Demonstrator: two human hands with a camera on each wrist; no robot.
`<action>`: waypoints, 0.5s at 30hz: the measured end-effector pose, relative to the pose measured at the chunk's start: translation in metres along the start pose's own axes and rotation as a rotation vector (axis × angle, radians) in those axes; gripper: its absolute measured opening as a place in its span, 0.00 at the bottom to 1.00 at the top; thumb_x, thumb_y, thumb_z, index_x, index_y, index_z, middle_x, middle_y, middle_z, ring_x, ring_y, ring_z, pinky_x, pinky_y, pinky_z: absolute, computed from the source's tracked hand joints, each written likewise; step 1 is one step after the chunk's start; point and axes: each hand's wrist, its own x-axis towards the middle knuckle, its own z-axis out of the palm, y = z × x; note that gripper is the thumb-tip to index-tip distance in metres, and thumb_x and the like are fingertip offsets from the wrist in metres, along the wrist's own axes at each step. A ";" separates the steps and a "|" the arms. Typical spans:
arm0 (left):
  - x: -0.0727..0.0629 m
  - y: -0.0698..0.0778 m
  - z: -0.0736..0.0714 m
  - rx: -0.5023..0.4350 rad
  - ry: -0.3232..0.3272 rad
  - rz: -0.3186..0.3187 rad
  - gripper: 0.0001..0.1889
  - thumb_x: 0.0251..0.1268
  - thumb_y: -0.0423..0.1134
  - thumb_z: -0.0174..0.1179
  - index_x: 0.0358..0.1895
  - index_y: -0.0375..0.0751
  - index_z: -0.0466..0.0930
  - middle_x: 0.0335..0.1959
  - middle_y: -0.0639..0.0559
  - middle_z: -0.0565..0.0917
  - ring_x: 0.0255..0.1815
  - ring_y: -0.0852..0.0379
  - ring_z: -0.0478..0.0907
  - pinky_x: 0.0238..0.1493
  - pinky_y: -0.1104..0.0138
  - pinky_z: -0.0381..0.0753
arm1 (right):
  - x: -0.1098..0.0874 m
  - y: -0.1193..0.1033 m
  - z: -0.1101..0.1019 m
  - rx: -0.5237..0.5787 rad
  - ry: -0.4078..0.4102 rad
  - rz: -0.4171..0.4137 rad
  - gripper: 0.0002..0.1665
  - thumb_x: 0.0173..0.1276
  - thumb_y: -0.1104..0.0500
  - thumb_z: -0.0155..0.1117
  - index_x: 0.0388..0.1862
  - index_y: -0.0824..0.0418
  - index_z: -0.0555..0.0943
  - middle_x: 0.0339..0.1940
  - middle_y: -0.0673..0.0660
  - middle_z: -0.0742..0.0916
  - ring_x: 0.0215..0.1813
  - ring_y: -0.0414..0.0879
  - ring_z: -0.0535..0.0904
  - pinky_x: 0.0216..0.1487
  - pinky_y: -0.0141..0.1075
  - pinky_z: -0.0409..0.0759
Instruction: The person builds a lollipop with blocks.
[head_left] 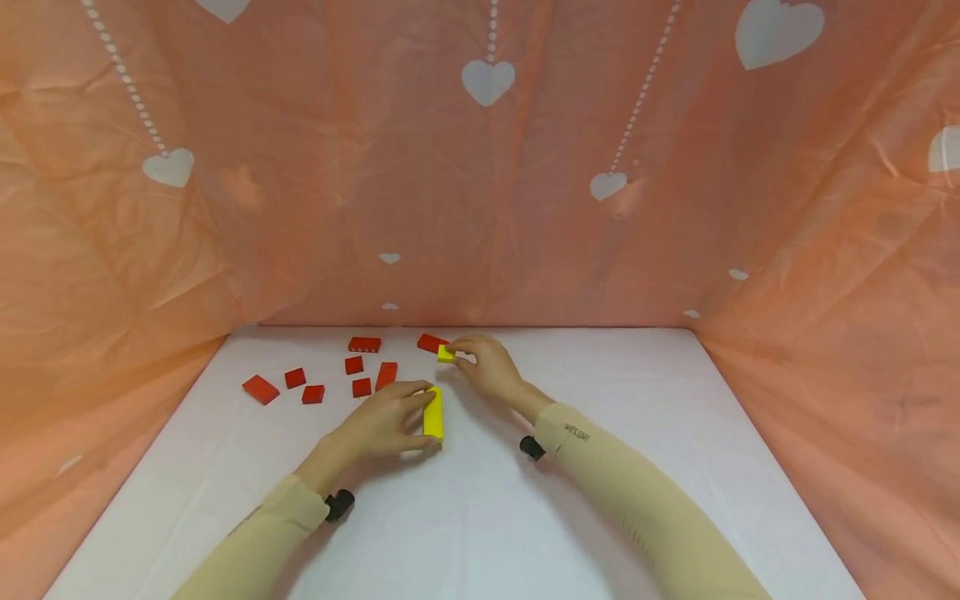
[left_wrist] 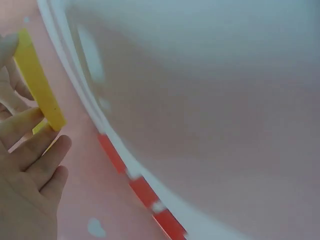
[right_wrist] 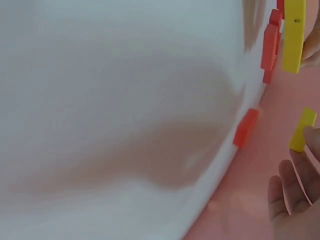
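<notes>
My left hand (head_left: 378,421) holds a long yellow block (head_left: 432,414) by its two ends, thumb at the near end and fingers at the far end. In the left wrist view the same long block (left_wrist: 40,82) appears edge-on between the fingertips. Farther back and to the right, my right hand (head_left: 491,368) pinches a small yellow block (head_left: 446,355) between thumb and fingers. The right wrist view shows this small block (right_wrist: 303,130) at the fingertips, with the other fingers loosely spread below. From the head, the small block overlaps a red block (head_left: 430,342) behind it.
Several red blocks lie scattered at the back left of the white table (head_left: 600,392), among them a long one (head_left: 261,390), a row-dotted one (head_left: 364,344) and a small square one (head_left: 312,394). Another red block (head_left: 387,374) is just beyond my left fingers. Pink curtains (head_left: 480,208) enclose the back and sides.
</notes>
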 end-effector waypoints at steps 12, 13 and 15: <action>0.027 0.046 0.019 -0.067 -0.062 0.059 0.43 0.55 0.63 0.75 0.69 0.39 0.78 0.67 0.44 0.77 0.67 0.46 0.75 0.71 0.53 0.75 | -0.058 0.026 -0.030 -0.033 0.029 -0.021 0.17 0.71 0.63 0.71 0.57 0.61 0.88 0.57 0.57 0.89 0.59 0.56 0.82 0.63 0.52 0.79; 0.028 0.049 0.021 -0.064 -0.073 0.063 0.43 0.55 0.64 0.75 0.68 0.39 0.78 0.67 0.45 0.77 0.67 0.47 0.75 0.71 0.54 0.75 | -0.064 0.027 -0.032 -0.038 0.031 -0.026 0.17 0.71 0.63 0.71 0.57 0.61 0.88 0.56 0.57 0.89 0.59 0.56 0.82 0.63 0.52 0.80; 0.030 0.056 0.025 -0.056 -0.097 0.074 0.42 0.56 0.64 0.74 0.68 0.40 0.78 0.66 0.46 0.77 0.67 0.49 0.74 0.71 0.55 0.75 | -0.074 0.030 -0.035 -0.042 0.028 -0.025 0.16 0.70 0.63 0.72 0.56 0.61 0.88 0.56 0.57 0.89 0.58 0.56 0.83 0.62 0.52 0.80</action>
